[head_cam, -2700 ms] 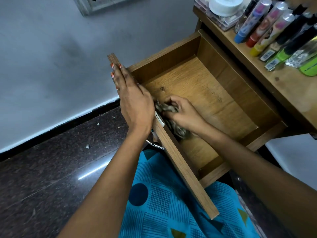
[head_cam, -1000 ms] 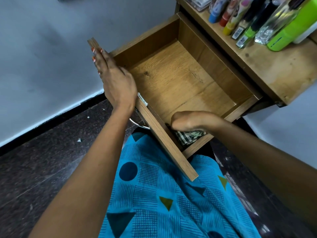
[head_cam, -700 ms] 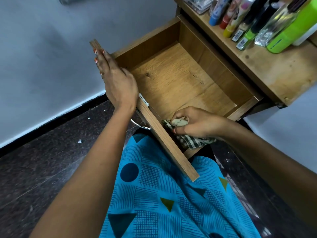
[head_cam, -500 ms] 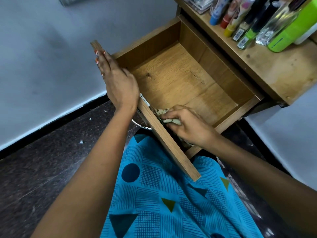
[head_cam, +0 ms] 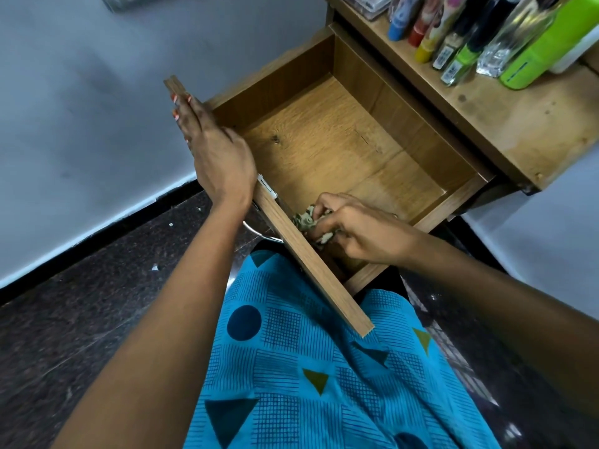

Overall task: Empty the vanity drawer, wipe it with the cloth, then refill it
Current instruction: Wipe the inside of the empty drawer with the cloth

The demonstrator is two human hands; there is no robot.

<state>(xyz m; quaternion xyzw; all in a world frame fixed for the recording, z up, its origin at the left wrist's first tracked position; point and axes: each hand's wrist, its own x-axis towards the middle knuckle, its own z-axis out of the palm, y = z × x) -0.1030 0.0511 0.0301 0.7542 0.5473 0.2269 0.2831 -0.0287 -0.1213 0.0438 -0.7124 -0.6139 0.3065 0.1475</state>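
Observation:
The wooden vanity drawer [head_cam: 340, 137] stands pulled out over my lap, and its floor holds nothing but the cloth. My left hand [head_cam: 217, 153] lies along the top edge of the drawer front with its fingers straight. My right hand [head_cam: 353, 228] is inside the drawer at the near corner, fingers curled round a bunched checked cloth [head_cam: 306, 220]. The cloth presses against the inner face of the drawer front, and most of it is hidden under my fingers.
On the vanity top [head_cam: 531, 124] at the upper right stand several bottles and tubes [head_cam: 453, 37] and a green container [head_cam: 538, 47]. A grey wall lies to the left and dark stone floor [head_cam: 81, 303] below. A metal handle [head_cam: 259, 233] sticks out under the drawer front.
My right hand has carried the cloth from the drawer's near right corner leftward along the inside of the drawer front. My left hand has stayed on the front's top edge.

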